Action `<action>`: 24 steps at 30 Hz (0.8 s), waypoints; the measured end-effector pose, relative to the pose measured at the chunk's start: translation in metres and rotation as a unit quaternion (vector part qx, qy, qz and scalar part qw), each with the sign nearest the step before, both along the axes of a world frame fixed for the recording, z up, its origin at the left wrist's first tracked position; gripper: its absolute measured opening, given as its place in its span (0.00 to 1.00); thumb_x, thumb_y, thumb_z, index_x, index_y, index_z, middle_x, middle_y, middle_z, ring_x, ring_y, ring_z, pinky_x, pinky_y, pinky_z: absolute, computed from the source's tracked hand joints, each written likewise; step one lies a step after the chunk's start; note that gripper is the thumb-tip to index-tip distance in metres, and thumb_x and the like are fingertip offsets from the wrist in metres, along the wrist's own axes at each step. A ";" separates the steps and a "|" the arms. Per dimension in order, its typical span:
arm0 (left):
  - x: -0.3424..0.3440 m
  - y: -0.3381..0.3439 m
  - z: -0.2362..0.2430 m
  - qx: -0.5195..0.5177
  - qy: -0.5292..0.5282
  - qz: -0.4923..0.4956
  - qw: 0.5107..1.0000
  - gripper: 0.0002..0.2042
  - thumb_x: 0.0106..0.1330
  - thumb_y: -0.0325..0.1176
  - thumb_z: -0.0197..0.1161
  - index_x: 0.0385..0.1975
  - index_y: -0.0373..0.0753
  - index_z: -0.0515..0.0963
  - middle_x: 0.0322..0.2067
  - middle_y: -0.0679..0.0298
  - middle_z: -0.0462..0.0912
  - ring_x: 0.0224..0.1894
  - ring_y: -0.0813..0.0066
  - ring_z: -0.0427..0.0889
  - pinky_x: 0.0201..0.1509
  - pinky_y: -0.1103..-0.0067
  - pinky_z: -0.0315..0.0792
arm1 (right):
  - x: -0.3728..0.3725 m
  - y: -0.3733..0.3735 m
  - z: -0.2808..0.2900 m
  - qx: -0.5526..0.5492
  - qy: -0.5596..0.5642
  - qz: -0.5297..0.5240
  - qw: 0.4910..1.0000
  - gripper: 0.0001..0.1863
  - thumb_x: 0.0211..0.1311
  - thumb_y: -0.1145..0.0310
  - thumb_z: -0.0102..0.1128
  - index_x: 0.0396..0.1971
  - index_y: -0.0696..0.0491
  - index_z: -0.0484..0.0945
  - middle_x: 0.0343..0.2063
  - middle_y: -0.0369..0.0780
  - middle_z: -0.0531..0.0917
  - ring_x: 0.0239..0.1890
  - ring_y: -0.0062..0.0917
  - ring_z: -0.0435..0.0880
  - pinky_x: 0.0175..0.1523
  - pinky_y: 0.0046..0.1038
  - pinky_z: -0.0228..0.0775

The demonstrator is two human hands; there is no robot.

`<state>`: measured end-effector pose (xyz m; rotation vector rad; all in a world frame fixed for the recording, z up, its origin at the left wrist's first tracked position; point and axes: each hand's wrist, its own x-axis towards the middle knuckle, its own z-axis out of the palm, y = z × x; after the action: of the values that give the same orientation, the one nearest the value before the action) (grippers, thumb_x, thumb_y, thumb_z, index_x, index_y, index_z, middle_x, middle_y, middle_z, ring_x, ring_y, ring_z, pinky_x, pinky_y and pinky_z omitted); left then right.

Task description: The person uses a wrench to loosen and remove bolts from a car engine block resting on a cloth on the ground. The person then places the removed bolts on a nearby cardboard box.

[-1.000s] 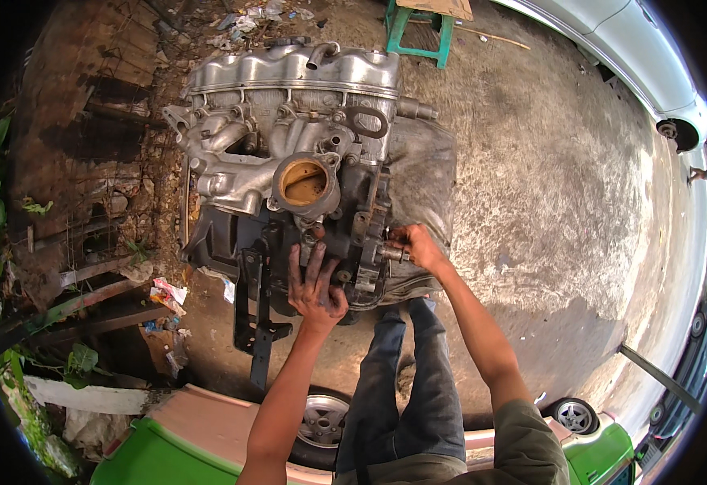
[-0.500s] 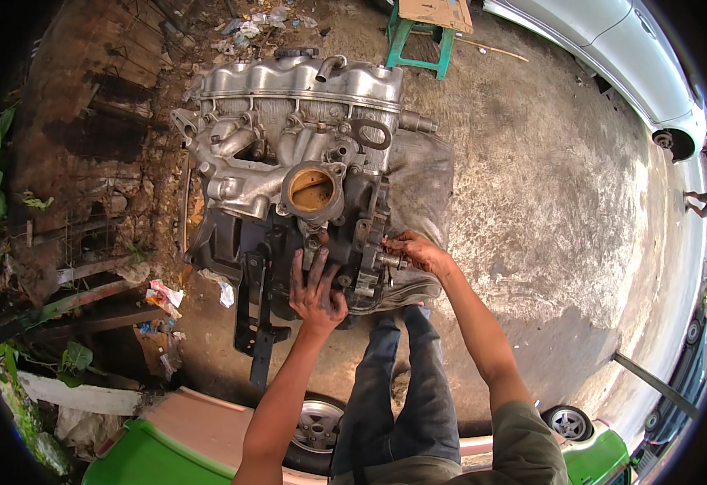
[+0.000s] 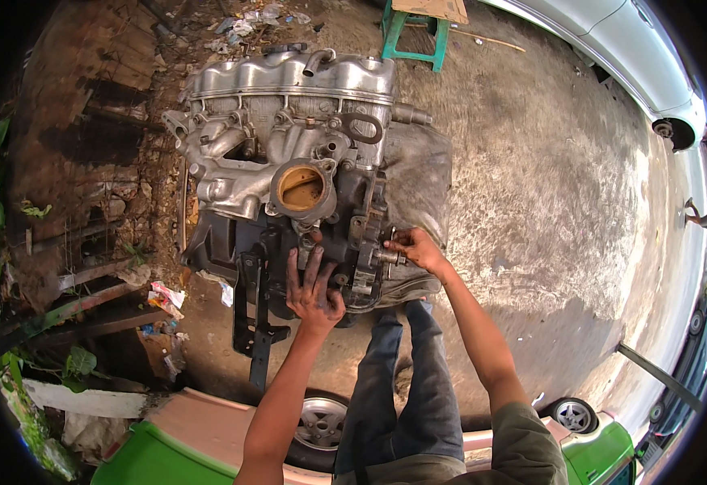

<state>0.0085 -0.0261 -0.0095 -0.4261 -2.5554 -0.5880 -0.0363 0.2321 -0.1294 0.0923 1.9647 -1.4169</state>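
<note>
Head view looks down on a grimy metal engine (image 3: 284, 145), which sits on the ground in front of the person, left of the middle of the picture. Its ribbed silver cover (image 3: 289, 79) lies on the far side, and a round opening (image 3: 302, 189) with a brownish inside faces up, nearer the person.

The left hand (image 3: 315, 303) rests on the dark near part of the engine, just below that opening; its blackened fingers are straight and slightly apart. The right hand (image 3: 419, 249) is at the engine's right side, with thumb and fingertips drawn close together beside a short metal stub (image 3: 387, 256). Whether they are clamped on something small cannot be told.

A black bracket (image 3: 250, 311) juts toward the person, left of the left hand. Under the engine's right side a grey sheet (image 3: 422, 162) spreads over the concrete floor (image 3: 539, 170).

A green stool (image 3: 436, 42) stands beyond the engine, and a pale car (image 3: 612, 32) is at the upper right. Below, a green and pink car (image 3: 175, 453) shows on both sides of the person's jeans (image 3: 422, 384).
</note>
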 end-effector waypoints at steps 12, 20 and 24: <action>0.002 0.000 -0.003 0.015 -0.009 -0.002 1.000 0.19 0.50 0.29 0.50 0.39 0.39 0.85 0.60 0.63 0.78 0.64 0.36 0.69 0.64 0.50 0.71 | 0.012 -0.018 -0.004 -0.057 0.039 -0.104 0.992 0.32 0.38 0.98 0.39 0.49 0.72 0.77 0.47 0.55 0.84 0.53 0.35 0.84 0.58 0.28 0.77; 0.001 0.000 -0.002 -0.006 0.001 -0.004 1.000 0.18 0.52 0.30 0.49 0.40 0.39 0.84 0.60 0.63 0.78 0.64 0.36 0.69 0.62 0.50 0.72 | 0.006 -0.018 0.005 -0.008 0.101 -0.020 0.995 0.26 0.46 0.99 0.44 0.49 0.73 0.77 0.50 0.56 0.81 0.56 0.39 0.82 0.54 0.29 0.79; 0.000 -0.001 0.001 -0.014 0.002 -0.006 1.000 0.18 0.52 0.30 0.49 0.40 0.39 0.84 0.60 0.62 0.78 0.64 0.36 0.69 0.62 0.50 0.72 | -0.004 -0.015 0.020 -0.041 -0.024 -0.067 0.997 0.17 0.58 0.82 0.60 0.49 0.71 0.77 0.52 0.52 0.81 0.47 0.34 0.84 0.43 0.26 0.78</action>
<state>0.0087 -0.0269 -0.0086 -0.4517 -2.5614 -0.5565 -0.0398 0.2173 -0.1090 0.2217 1.8887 -1.5642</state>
